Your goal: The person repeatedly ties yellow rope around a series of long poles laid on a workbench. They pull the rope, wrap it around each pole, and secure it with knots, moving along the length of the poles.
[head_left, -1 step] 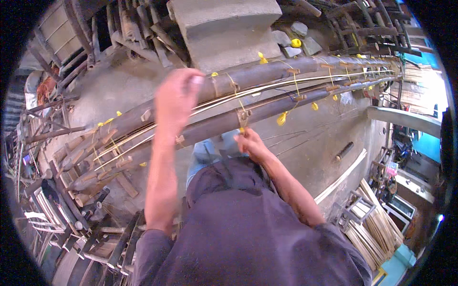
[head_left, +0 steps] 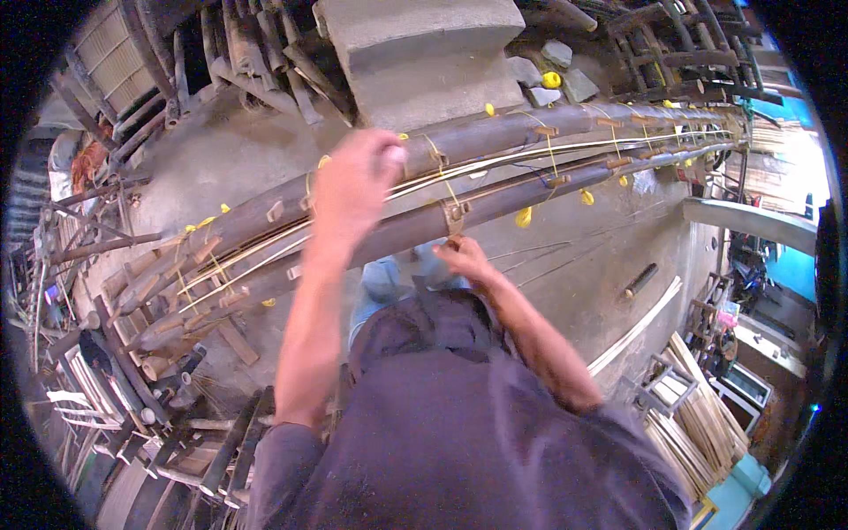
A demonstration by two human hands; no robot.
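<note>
Bamboo poles (head_left: 503, 129): side by side above the floor (head_left: 583, 256), from its left side toward its far right corner; pale strips (head_left: 477, 168) between
Left hand (head_left: 353, 187): over the poles; blurred; fingers curled, grip cannot be told
Right hand (head_left: 466, 261): at the nearer pole; fingers bent, cannot tell whether clamped

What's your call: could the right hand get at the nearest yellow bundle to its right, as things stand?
Probably yes: the right hand is by the lower edge of the near pole, the yellow bundle hangs along that same edge, and nothing visible stands between them.
</note>
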